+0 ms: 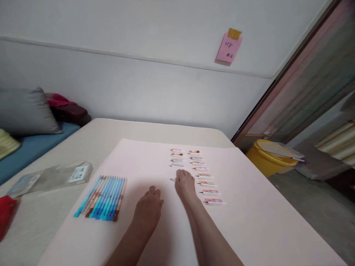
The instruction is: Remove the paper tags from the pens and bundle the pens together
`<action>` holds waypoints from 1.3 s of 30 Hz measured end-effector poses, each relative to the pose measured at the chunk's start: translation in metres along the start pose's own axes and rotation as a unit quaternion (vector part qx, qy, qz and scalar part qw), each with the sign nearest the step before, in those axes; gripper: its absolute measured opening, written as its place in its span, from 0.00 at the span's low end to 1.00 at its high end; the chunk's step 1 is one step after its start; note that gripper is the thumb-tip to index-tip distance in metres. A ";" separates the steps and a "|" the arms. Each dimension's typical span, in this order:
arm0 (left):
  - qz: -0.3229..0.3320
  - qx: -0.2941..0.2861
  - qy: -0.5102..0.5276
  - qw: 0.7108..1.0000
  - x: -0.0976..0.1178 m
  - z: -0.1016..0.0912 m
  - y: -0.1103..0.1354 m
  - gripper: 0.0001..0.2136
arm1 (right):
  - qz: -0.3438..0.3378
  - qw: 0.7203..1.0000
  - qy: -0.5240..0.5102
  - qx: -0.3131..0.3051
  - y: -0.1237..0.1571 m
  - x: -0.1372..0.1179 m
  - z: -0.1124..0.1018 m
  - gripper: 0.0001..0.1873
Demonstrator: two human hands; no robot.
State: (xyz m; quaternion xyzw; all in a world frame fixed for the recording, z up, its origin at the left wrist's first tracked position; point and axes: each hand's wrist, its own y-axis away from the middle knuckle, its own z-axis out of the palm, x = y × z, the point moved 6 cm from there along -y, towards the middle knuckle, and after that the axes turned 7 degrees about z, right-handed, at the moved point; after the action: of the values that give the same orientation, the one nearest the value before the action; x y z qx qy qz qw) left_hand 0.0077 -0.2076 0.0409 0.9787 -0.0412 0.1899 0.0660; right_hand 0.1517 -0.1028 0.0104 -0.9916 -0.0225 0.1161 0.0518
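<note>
My right hand (185, 186) rests on a pale pink sheet (249, 207) with its fingers curled over a small pen part (172, 180) whose tip sticks out to the left. My left hand (149, 207) lies beside it on the sheet, fingers folded under, with nothing visible in them. Beyond and to the right of my right hand, two columns of short pen parts (205, 177) are laid out in rows. A tight row of blue and orange pen barrels (102, 197) lies to the left of my left hand.
A clear plastic package (52, 177) lies on the beige table (55, 221) left of the sheet. A red object (5, 214) sits at the left edge. A yellow bucket (266, 159) stands on the floor at right. Cushions (24, 111) lie at back left.
</note>
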 end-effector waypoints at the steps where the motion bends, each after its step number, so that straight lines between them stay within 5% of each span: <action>1: 0.002 0.001 0.001 1.000 0.000 0.000 0.000 0.15 | 0.000 1.000 0.000 -0.007 0.002 0.002 0.002 0.11; 5: -0.008 0.015 0.043 0.999 -0.002 -0.003 -0.002 0.14 | -0.007 1.000 -0.002 -0.030 0.012 0.009 0.007 0.08; 7: -0.022 0.019 0.147 0.989 -0.003 -0.005 -0.002 0.13 | -0.021 0.999 -0.005 -0.039 0.016 0.010 0.006 0.08; 9: -0.032 0.002 0.321 0.947 0.000 -0.003 -0.002 0.13 | -0.034 0.998 -0.008 -0.044 0.018 0.010 0.003 0.09; 13: -0.101 -0.046 0.664 0.740 0.017 0.012 0.002 0.16 | -0.049 0.997 -0.012 -0.052 0.020 0.005 -0.006 0.09; 16: -0.217 -0.004 0.784 0.582 0.019 0.032 0.004 0.13 | -0.066 0.996 -0.013 -0.066 0.026 -0.004 -0.013 0.08; 20: -0.322 0.053 0.822 0.467 0.014 0.056 0.004 0.05 | -0.107 0.990 -0.019 -0.085 0.042 -0.024 -0.020 0.05; 23: -0.299 0.068 0.845 0.438 0.010 0.061 -0.001 0.02 | -0.137 0.984 -0.041 -0.102 0.058 -0.039 -0.025 0.06; 29: -0.301 0.133 0.843 0.425 -0.007 0.057 0.000 0.02 | -0.146 0.970 -0.163 -0.109 0.061 -0.046 -0.035 0.11; 33: -0.312 0.140 0.841 0.420 -0.010 0.049 0.002 0.02 | -0.072 0.970 -0.227 -0.051 0.030 -0.018 -0.027 0.14; 39: -0.311 0.139 0.847 0.408 -0.008 0.044 0.003 0.04 | 0.010 0.995 -0.095 0.016 -0.003 0.019 0.000 0.17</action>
State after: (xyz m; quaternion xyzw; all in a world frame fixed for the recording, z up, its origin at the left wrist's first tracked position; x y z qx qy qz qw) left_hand 0.0160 -0.2162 -0.0026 0.2603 0.3700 0.8917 -0.0150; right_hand 0.1702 -0.0987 0.0066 -0.9752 -0.0156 0.2111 0.0641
